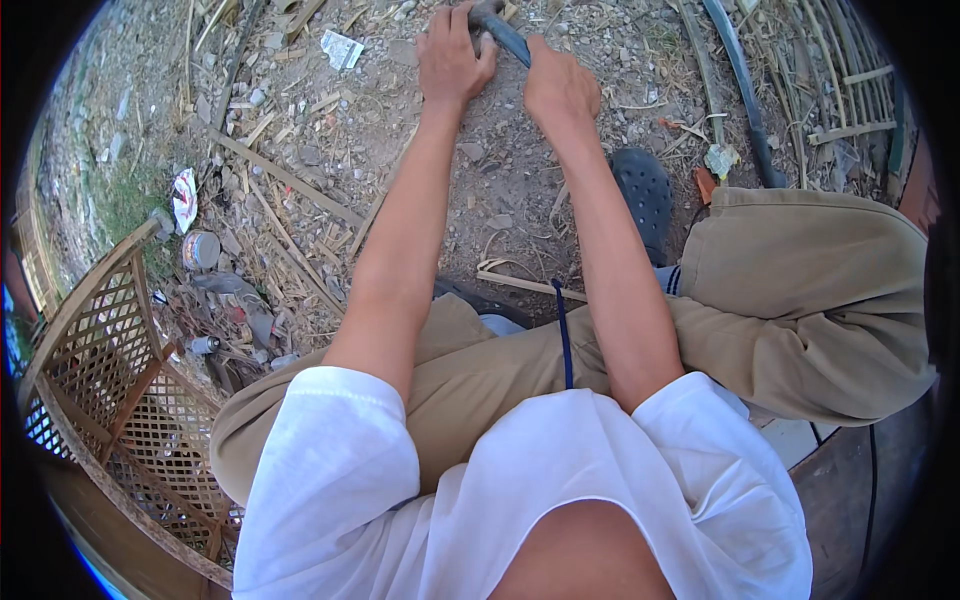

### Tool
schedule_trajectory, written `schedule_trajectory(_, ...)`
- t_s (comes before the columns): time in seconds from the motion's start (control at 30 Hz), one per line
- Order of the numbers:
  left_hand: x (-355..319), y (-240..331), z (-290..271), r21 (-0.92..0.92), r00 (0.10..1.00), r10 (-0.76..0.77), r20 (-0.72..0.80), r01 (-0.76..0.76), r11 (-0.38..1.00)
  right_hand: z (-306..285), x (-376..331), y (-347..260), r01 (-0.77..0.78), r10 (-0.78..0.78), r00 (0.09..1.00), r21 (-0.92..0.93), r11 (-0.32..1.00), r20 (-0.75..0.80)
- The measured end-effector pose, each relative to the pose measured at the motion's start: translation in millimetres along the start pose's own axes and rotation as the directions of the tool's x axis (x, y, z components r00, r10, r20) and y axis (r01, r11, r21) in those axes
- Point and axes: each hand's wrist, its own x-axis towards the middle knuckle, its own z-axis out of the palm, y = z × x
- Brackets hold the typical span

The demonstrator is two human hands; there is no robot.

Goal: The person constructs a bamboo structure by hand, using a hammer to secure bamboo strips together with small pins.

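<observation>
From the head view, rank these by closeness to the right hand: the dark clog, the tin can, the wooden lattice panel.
Measured from the right hand:
1. Dark clog, just below and to its right on the dirt.
2. Tin can, far to the left among the bamboo scraps.
3. Wooden lattice panel, lower left, beyond the can.

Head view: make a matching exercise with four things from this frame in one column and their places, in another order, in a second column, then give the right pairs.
Things:
1. blue-grey tool handle
2. woven lattice panel
3. dark clog
4. round tin can

Places:
A. lower left, standing at the person's left side
B. on the ground left of the left forearm, among bamboo scraps
C. top centre, between the left hand and the right hand
D. on the ground just right of the right forearm

Pairs: 1-C, 2-A, 3-D, 4-B
</observation>
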Motion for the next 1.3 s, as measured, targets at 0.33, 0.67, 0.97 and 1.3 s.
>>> schedule_trajectory(0.33, -0.6, -0.6, -8.6, -0.084, 0.978, 0.124, 0.168, -0.111, 0.99, 14.4, 1.2, 6.0, -0.024, 0.024, 0.998, -0.007, 1.0, 0.062)
schedule_trajectory(0.67, 3.5, -3.9, 1.8, 0.041, 0.989, 0.037, 0.145, -0.044, 0.998, 23.3, -10.2, 13.2, 0.087, -0.091, 0.996, 0.146, 0.986, 0.02)
schedule_trajectory(0.97, 4.2, -0.1, -6.3, 0.037, 0.988, 0.046, 0.147, -0.052, 0.998, 29.1, -23.5, -5.8, -0.004, -0.008, 0.999, 0.255, 0.967, 0.045)
schedule_trajectory(1.3, 3.1, -2.6, -2.5, -0.021, 0.99, 0.027, 0.139, -0.025, 0.999, 11.1, -17.4, 3.5, 0.022, -0.024, 1.0, 0.182, 0.983, 0.008)
